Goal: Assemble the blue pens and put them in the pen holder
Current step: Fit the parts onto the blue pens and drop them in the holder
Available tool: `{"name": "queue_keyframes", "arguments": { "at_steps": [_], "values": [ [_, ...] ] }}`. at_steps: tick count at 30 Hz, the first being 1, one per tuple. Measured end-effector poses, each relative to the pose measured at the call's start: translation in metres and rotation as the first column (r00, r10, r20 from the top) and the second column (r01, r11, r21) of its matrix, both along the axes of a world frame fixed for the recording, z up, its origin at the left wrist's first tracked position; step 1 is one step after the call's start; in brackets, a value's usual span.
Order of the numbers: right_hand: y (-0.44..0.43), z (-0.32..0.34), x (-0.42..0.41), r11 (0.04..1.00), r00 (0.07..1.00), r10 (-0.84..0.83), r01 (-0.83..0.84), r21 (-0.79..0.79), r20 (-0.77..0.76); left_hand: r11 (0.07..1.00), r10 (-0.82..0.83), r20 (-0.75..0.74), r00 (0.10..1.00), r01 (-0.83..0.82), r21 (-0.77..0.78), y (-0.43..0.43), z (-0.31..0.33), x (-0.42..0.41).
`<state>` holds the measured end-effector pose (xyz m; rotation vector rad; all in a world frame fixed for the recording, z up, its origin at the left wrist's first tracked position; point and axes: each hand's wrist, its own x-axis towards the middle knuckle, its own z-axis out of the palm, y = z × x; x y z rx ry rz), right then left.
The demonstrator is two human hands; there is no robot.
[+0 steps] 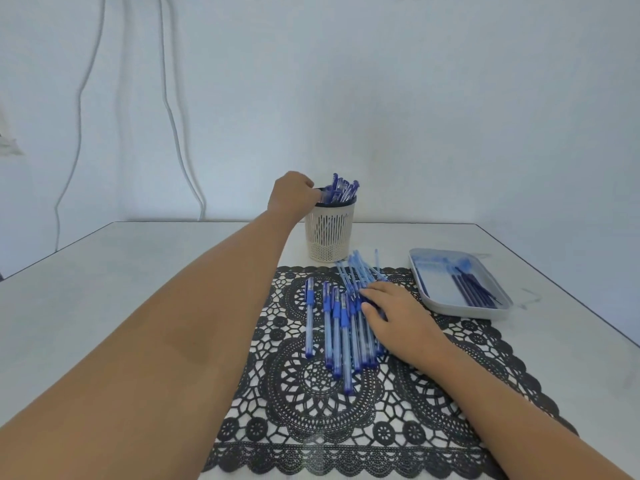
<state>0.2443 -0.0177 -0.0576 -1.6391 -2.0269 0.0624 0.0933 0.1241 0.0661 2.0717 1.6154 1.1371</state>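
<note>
Pale bench (pixel 138 271), bare wall (pixel 415 116), black lace mat (pixel 311 410). Left hand (pixel 291 195) pinches a pen (pixel 325 194) at the pen holder (pixel 329 233); right hand (pixel 401 320) rests, fingers loose, on spare pens (pixel 334 327).

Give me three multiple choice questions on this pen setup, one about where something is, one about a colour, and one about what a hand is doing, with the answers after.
1. Where is the tray relative to the pen holder?
A. to its left
B. to its right
C. inside it

2. What colour is the lace mat?
A. red
B. black
C. yellow

3. What is the right hand doing?
A. lifting the tray
B. reaching into the pen holder
C. resting on the loose pens

Answers:
1. B, the tray sits right of the holder and nearer the camera.
2. B, the lacework is black.
3. C, its fingers lie on the pens on the mat, while it is the left hand that holds a pen at the holder's rim.
</note>
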Motion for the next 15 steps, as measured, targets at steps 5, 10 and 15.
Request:
{"name": "queue_keyframes", "arguments": {
  "at_steps": [5,10,15],
  "values": [
    [-0.003,0.004,-0.002,1.000,1.000,0.002,-0.002,0.000,-0.006,0.998,0.012,0.040,0.999,-0.014,0.066,-0.021,-0.009,-0.015],
    [-0.004,0.005,-0.002,1.000,1.000,-0.001,0.001,-0.020,-0.005,0.996,-0.073,-0.169,0.983,0.065,-0.054,-0.061,-0.050,-0.035],
    [-0.006,0.007,-0.004,0.999,1.000,-0.003,0.003,-0.032,0.000,0.968,-0.155,-0.375,0.914,0.065,-0.241,-0.091,-0.093,-0.040]
  ]
}}
